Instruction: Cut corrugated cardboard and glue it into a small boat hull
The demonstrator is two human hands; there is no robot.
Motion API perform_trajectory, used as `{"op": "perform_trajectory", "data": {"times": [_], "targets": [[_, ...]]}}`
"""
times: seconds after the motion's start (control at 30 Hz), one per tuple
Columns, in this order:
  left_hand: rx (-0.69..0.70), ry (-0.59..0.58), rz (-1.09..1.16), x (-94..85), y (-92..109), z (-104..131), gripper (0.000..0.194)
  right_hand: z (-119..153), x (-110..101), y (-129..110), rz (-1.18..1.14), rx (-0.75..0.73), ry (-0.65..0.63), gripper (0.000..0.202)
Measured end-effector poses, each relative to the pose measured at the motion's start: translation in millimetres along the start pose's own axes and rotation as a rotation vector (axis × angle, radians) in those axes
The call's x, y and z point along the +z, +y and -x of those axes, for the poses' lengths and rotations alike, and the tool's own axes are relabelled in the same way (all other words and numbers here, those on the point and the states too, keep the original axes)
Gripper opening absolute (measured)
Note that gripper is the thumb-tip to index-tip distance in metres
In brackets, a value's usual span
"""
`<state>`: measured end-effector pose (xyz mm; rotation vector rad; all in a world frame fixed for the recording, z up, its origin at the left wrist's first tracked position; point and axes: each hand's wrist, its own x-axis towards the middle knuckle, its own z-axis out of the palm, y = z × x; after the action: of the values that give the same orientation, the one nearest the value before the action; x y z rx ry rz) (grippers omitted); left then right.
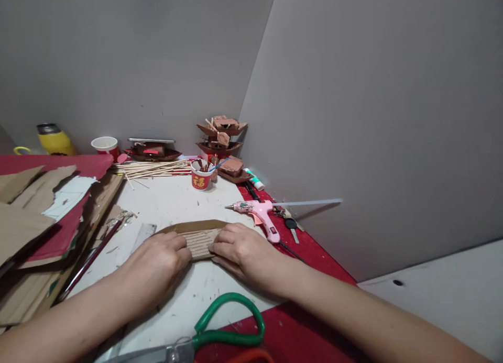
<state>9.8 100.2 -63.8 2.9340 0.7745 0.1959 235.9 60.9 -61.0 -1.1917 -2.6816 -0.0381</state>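
Just below the centre of the frame, a cardboard piece [200, 243] lies over the white board [173, 198], its ribbed face showing and a plain brown strip along its far edge. The left hand [170, 258] is curled closed around the left end. The right hand [238, 248] is partly closed on the right end, fingers bent, thumb toward the near edge. Whether the strip is bonded cannot be told.

Hold both ends with equal pressure. Keep the strip seated along the curved edge; avoid crushing the ribs. Keep the right knuckles clear of the nozzle of the pink glue gun [267, 216], just beyond them; its heat cannot be judged. Keep both forearms off the green-handled scissors [231, 338], lower centre.
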Motion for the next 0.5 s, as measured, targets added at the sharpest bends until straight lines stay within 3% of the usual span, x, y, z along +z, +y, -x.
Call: {"op": "perform_trajectory", "data": {"times": [0.2, 0.3, 0.4, 0.5], "targets": [[-0.102, 0.069, -0.045, -8.9, 8, -1, 0.019, 1, 10, 0, 0.117, -0.042, 0.050, 0.014], [-0.146, 0.134, -0.199, -13.9, 9, -6, 0.056, 2, 10, 0, 0.153, -0.070, 0.025, 0.014], [-0.216, 0.071, -0.224, -18.2, 7, -12, 0.076, 1, 8, 0, 0.165, -0.096, -0.005, 0.015], [-0.269, -0.042, -0.125, -21.2, 4, -15, 0.073, -1, 4, -1, 0.156, -0.085, -0.030, 0.017]]}}
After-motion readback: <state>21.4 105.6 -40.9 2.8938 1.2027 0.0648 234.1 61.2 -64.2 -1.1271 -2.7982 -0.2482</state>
